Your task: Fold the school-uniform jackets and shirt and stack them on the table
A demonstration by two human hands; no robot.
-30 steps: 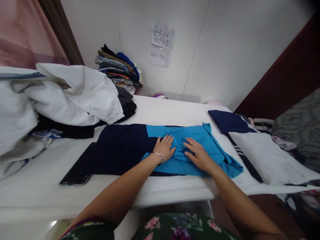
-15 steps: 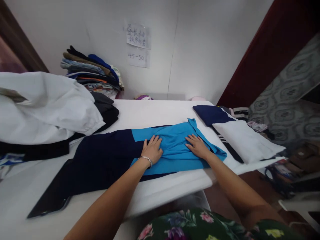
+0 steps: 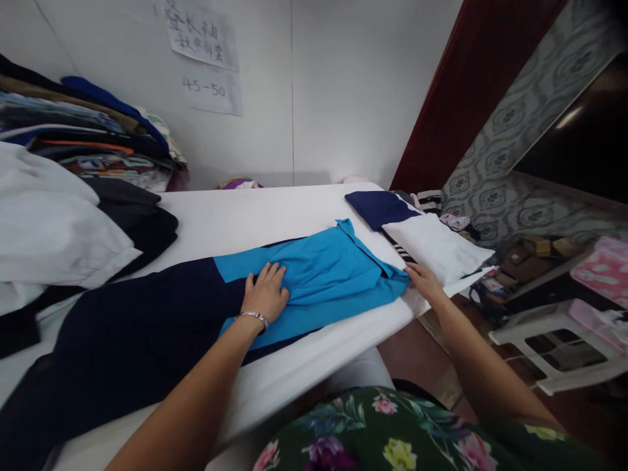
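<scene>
A folded navy and bright blue garment [image 3: 314, 281] lies lengthwise on the white table. My left hand [image 3: 266, 292] rests flat on its blue part, fingers stretched out, pressing near the seam with the navy. At the garment's right end, my right hand [image 3: 426, 284] has its fingertips closed at the blue corner. Wrinkles run across the blue cloth from the left hand toward that end, where the edge is turned up a little. The navy part [image 3: 147, 333] spreads to the lower left and is partly covered by my left forearm.
Folded white cloth [image 3: 436, 242] and navy cloth [image 3: 380, 208] lie at the table's right end. On the left are white clothing [image 3: 44, 229], black clothing [image 3: 132, 216] and a tall stack of folded clothes [image 3: 98, 131]. A white stool [image 3: 554, 337] stands right of the table.
My right hand has moved right, from lying flat on the blue cloth to its near right corner. My left hand stays on the cloth. The view has shifted right.
</scene>
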